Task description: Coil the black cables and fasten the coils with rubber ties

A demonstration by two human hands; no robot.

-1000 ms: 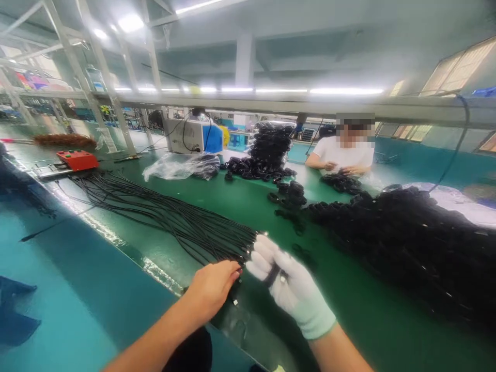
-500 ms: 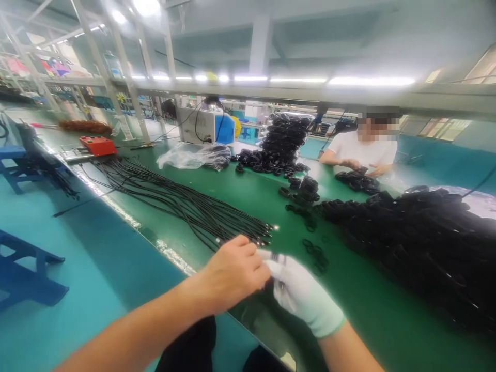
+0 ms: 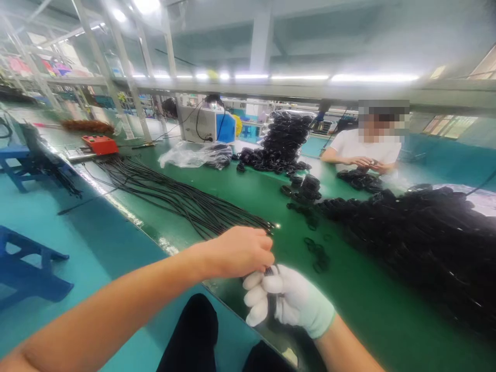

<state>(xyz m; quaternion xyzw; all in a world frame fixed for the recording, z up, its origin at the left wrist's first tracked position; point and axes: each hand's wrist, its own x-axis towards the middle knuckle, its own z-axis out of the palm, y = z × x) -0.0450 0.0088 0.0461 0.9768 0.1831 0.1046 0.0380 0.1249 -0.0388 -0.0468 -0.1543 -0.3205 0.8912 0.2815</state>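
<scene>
**Both hands on one black cable at the table edge**

A black cable (image 3: 271, 299) stands in the gloved right hand (image 3: 289, 302), whose fingers (image 3: 256, 297) are curled around it, just above the near edge of the green table (image 3: 368, 310). The bare left hand (image 3: 242, 251) pinches the cable's top end between closed fingers. Just behind lies a fan of straight black cables (image 3: 174, 199), their metal tips near the left hand. A heap of coiled cables (image 3: 418, 232) fills the right side. Across the table, another person's hands (image 3: 368, 164) work on a coil.

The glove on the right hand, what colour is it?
White, with a pale green cuff: the glove, seen in the head view.
</scene>
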